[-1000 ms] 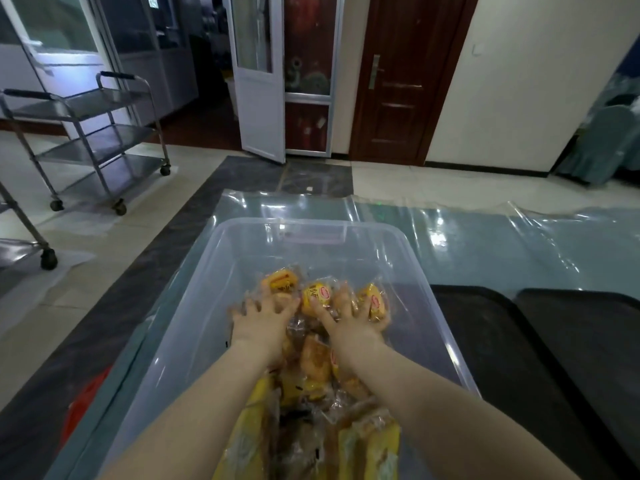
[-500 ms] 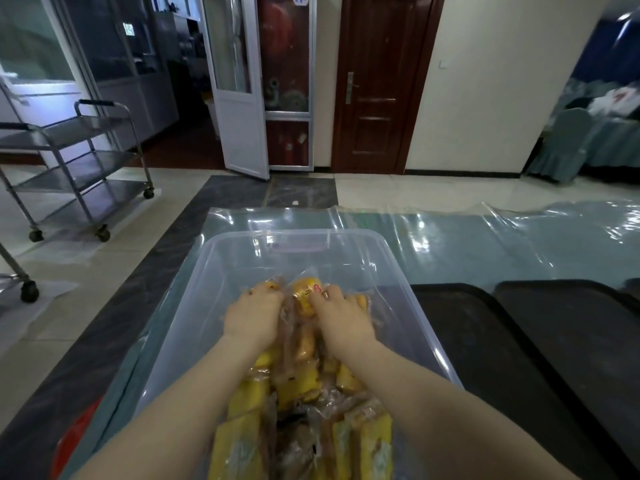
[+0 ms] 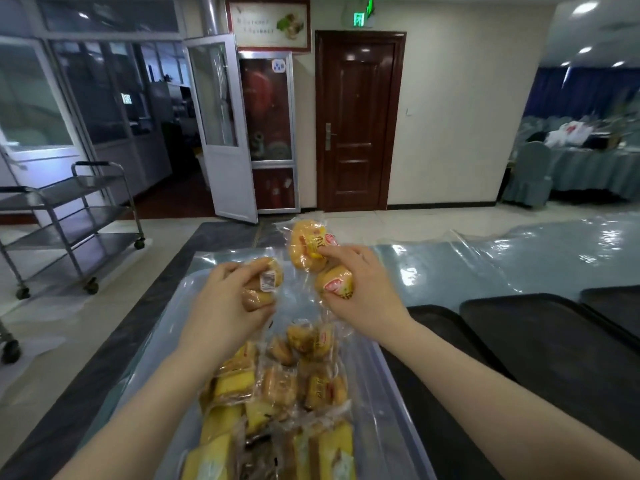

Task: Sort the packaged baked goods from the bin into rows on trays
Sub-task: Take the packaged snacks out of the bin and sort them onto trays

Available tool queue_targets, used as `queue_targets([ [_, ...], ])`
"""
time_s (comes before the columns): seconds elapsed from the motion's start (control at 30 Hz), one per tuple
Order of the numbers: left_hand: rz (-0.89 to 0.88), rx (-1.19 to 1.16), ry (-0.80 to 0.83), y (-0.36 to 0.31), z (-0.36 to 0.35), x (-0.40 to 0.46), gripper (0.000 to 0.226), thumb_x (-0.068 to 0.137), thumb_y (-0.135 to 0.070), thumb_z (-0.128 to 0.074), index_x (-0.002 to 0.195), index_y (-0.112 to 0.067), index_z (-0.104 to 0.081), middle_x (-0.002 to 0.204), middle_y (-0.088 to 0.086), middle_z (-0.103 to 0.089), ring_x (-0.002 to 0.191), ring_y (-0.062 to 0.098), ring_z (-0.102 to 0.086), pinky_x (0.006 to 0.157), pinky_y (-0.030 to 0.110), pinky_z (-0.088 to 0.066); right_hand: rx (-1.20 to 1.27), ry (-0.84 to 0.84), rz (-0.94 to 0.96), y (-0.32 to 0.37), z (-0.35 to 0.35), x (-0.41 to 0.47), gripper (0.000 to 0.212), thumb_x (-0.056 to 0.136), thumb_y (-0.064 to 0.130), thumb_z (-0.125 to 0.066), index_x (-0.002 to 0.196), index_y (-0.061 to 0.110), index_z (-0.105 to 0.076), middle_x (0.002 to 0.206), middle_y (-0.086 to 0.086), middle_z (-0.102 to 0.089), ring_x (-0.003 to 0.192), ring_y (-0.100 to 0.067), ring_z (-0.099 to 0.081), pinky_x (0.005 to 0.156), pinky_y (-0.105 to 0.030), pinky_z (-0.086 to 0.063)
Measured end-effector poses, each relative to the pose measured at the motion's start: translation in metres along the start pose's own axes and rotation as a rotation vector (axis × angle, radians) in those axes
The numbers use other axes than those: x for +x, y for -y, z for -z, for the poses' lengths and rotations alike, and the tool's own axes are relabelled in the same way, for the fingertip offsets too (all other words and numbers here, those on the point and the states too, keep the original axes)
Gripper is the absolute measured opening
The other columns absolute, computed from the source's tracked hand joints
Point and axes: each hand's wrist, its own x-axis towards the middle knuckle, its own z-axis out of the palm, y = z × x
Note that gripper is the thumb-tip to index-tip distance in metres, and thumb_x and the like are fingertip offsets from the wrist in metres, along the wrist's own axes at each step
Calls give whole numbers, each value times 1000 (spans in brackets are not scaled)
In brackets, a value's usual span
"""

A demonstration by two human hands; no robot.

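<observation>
Both hands are up over the clear plastic storage bin (image 3: 388, 393), each loaded w/ product. The left hand (image 3: 225, 306) has its fingers curled round a clear-wrapped brown bun pack with a white barcode label (image 3: 261, 284); the right hand (image 3: 363, 292) pinches two clear-wrapped round yellow cake packs with red-and-yellow labels (image 3: 311, 251), one up between the fingertips, the other tucked lower against the palm. More wrapped goods, incl. yellow sponge-cake slices (image 3: 228, 386) and small golden buns (image 3: 308, 341), lie heaped in the bin below. The black rectangular trays (image 3: 554, 341) sit just beside the bin on the person's right, on a desk covered w/ clear plastic sheeting (image 3: 485, 258); the parts in view carry nothing, so the rows look barely begun, if at all. Main risk from here: the right hand carries two slick packs in one grip, and the upper one is held only by its film, so a swing toward the trays could let it slip & drop to the desk or back into the bin. Mixing bun & cake types in one row is the other likely slip. A steel trolley (image 3: 69, 216) stands well apart at left.
</observation>
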Motion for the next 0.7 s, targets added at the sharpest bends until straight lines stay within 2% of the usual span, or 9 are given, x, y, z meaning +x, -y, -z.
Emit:
queue_targets([
  [0.13,-33,-67,-25,-46,-14,1,66,70,-37,-79,128,-48,-47,120,-14,-39,86,-4,-43,70,10,-33,38,-90,-35,-20,41,-17,60,78,22,-74,129,40,-48,121,12,-45,101,25,-33,82,7,-23],
  [0.2,-44,-83,-11,-71,-27,5,65,72,-39,-77,127,-49,-46,118,-15,-37,91,-2,-42,74,13,-33,34,-111,-71,-38,62,-27,61,78,23,-74,129,40,-47,122,14,-45,101,26,-31,81,8,-22],
  [0.27,-42,-93,28,-97,-44,8,64,73,-41,-75,128,-49,-44,117,-15,-34,99,3,-39,74,15,-32,53,-117,-117,-61,84,-37,62,78,24,-75,129,43,-45,121,17,-42,100,23,-35,79,4,-30],
  [0.33,-36,-114,62,-124,-65,11,63,74,-43,-74,129,-48,-43,118,-13,-36,102,6,-41,76,18,-34,82,-103,-179,-90,107,-50,65,77,24,-76,128,45,-43,120,18,-42,100,11,-43,79,-5,-36],
  [0.43,-20,-155,100,-163,-100,13,61,73,-44,-73,127,-48,-44,120,-8,-44,102,10,-48,79,25,-41,125,-62,-293,-142,135,-73,67,76,22,-77,131,43,-44,121,15,-44,106,-3,-50,89,-22,-46],
  [0.53,12,-151,161,-196,-142,12,62,70,-49,-72,127,-46,-47,116,-5,-49,98,12,-55,85,32,-49,99,15,-380,-196,155,-97,66,73,25,-77,129,42,-46,121,9,-47,106,-10,-53,91,-32,-48],
  [0.7,126,-114,211,-216,-218,-7,61,71,-48,-74,127,-43,-50,112,-8,-41,95,9,-49,85,22,-36,54,212,-453,-267,154,-135,62,70,28,-78,123,42,-48,110,8,-44,95,-11,-53,75,-23,-42],
])
